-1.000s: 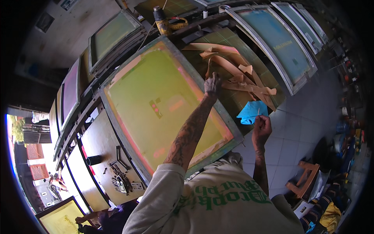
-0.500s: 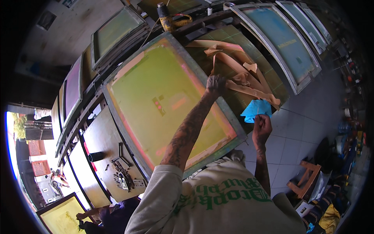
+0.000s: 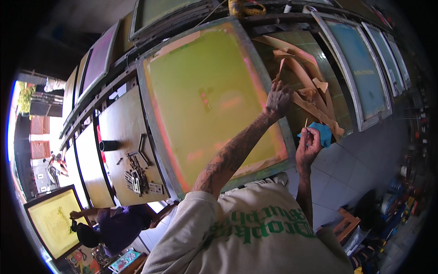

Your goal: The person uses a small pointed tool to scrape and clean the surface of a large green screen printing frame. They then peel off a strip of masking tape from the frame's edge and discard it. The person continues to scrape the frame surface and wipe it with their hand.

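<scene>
A large silk-screen frame (image 3: pixel 262 68) with yellow-green mesh (image 3: pixel 191 100) lies in front of me, with pinkish stains along its inner edges. My left hand (image 3: pixel 279 100) rests at its right rail, fingers spread, beside loose crumpled strips of brown tape (image 3: pixel 310 91). My right hand (image 3: pixel 308 150) is closed in a pinch on a thin pale stick (image 3: pixel 306 122), pointing upward near the frame's lower right corner. Behind those fingers shows a crumpled blue cloth or paper (image 3: pixel 325 132); whether the hand touches it I cannot tell.
More screen frames (image 3: pixel 360 73) stand at the right and far left. On a board (image 3: pixel 121 109) at left lie hex keys (image 3: pixel 139 176) and a dark cylinder (image 3: pixel 108 145). A co-worker (image 3: pixel 121 226) at lower left works on a yellow screen (image 3: pixel 50 219). A yellow tool (image 3: pixel 236 8) sits at the back.
The view has shifted, so the screen sits farther right. My left hand has spread its fingers at the rail. My right hand now raises the stick in front of the blue cloth or paper.
</scene>
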`<state>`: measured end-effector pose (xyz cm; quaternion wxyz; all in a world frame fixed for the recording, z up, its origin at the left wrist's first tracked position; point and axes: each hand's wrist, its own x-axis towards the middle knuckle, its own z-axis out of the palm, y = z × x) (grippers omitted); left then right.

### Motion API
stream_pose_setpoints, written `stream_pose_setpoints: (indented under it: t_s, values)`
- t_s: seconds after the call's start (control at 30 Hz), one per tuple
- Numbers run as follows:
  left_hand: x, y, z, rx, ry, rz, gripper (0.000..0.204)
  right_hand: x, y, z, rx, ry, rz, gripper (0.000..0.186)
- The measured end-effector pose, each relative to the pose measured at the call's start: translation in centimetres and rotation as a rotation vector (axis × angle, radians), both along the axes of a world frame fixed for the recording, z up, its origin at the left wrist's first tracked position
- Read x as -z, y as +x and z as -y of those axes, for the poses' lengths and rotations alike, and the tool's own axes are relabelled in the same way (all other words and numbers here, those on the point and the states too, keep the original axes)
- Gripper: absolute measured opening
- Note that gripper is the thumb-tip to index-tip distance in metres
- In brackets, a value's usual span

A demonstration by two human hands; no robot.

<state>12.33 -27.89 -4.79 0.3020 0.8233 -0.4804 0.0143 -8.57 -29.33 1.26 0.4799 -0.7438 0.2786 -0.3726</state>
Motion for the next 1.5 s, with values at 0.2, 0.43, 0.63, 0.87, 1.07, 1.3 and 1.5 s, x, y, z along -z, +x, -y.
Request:
stream_pose_setpoints:
  t_s: [0.2, 0.43, 0.63, 0.87, 1.07, 1.3, 1.5]
  values:
    - [-1.8, -3.9, -2.6, -0.022, -0.093, 0.077, 0.041, -3.5, 6.1, -0.8, -0.211, -0.012, 0.034, 0.016]
    - [-3.1, -7.7, -10.8, -0.163, 0.006, -0.127, 0.065, -2.3, 15.6, 1.1, -0.6, -0.263, -0.221, 0.009]
    - [-3.8, -6.6, -14.5, -0.408, 0.023, -0.18, 0.075, 0.7, 20.0, 1.8, -0.746, -0.446, -0.246, 0.005]
    - [-2.7, -5.7, -14.5, -0.464, 0.095, -0.178, 0.076, 0.3, 20.9, 2.3, -0.796, -0.436, -0.264, 0.007]
    - [-3.2, -5.2, -15.0, -0.478, 0.025, -0.215, 0.07, -0.2, 21.0, 2.9, -0.819, -0.394, -0.328, 0.009]
    - [-3.2, -4.6, -15.4, -0.472, 0.026, -0.15, 0.068, -0.2, 21.0, 2.7, -0.814, -0.401, -0.353, 0.007]
    - [-2.9, -4.1, -15.6, -0.474, 0.027, -0.139, 0.068, 0.1, 20.6, 2.3, -0.791, -0.383, -0.336, 0.007]
